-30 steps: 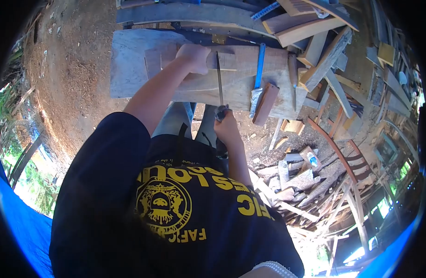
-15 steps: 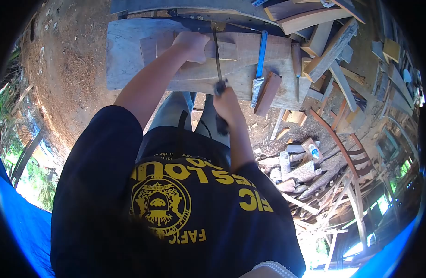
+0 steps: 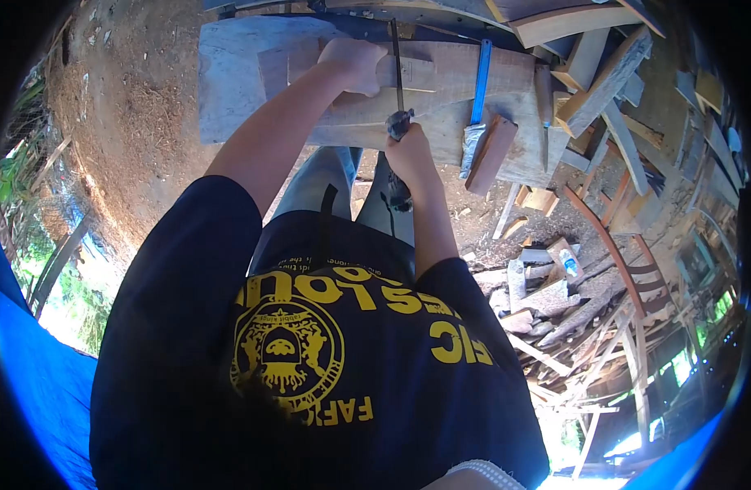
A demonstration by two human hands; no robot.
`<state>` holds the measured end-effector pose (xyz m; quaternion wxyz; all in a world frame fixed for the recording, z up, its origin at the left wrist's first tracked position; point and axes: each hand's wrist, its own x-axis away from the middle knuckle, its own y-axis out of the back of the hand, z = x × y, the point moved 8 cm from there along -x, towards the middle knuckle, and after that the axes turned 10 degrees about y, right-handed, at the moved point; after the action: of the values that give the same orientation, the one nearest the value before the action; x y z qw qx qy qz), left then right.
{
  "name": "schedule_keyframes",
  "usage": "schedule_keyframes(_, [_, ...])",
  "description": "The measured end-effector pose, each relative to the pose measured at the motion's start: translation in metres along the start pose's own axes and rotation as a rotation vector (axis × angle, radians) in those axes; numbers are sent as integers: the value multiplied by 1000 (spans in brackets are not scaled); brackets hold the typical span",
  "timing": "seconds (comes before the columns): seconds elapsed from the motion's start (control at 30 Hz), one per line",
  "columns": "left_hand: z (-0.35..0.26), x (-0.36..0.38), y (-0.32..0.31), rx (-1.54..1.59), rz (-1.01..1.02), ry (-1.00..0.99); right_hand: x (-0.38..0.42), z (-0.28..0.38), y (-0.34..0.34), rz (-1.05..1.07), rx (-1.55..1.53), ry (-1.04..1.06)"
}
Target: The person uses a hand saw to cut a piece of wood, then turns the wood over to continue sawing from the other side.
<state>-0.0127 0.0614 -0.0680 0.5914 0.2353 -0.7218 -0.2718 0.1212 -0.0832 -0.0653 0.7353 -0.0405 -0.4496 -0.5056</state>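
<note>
My left hand (image 3: 355,65) is closed on a wooden block (image 3: 408,73) that lies on a wide plank bench (image 3: 351,126). In my right hand (image 3: 412,155) is the dark, wrapped handle of a saw (image 3: 397,65). The saw's narrow blade points away from me and crosses the block, just right of my left hand. Right of the saw lie a blue saw blade (image 3: 482,82) with a wrapped handle and a reddish-brown wood block (image 3: 491,153), both on the bench.
Stacked timber pieces (image 3: 604,77) crowd the upper right. Scrap wood (image 3: 555,302) is piled on the ground at the lower right, beside a curved reddish wooden frame (image 3: 608,245). Sawdust-covered ground (image 3: 139,131) lies to the left.
The whole view has shifted, with the bench and both hands now a little higher and further right. My hands keep their holds on the block and the saw.
</note>
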Motion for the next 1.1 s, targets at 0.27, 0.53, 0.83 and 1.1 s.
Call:
schedule_keyframes(0.27, [1, -2, 2, 4, -40, -3, 27, -7, -8, -58, -64, 135])
schedule_keyframes(0.53, [1, -2, 1, -18, -19, 2, 66, -17, -6, -168, -71, 230])
schedule_keyframes(0.83, [-1, 0, 0, -48, 1, 0, -2, -2, -8, -44, 67, 3])
schedule_keyframes(1.1, [-2, -3, 0, -48, -48, -37, -10, -4, -4, -14, -35, -6])
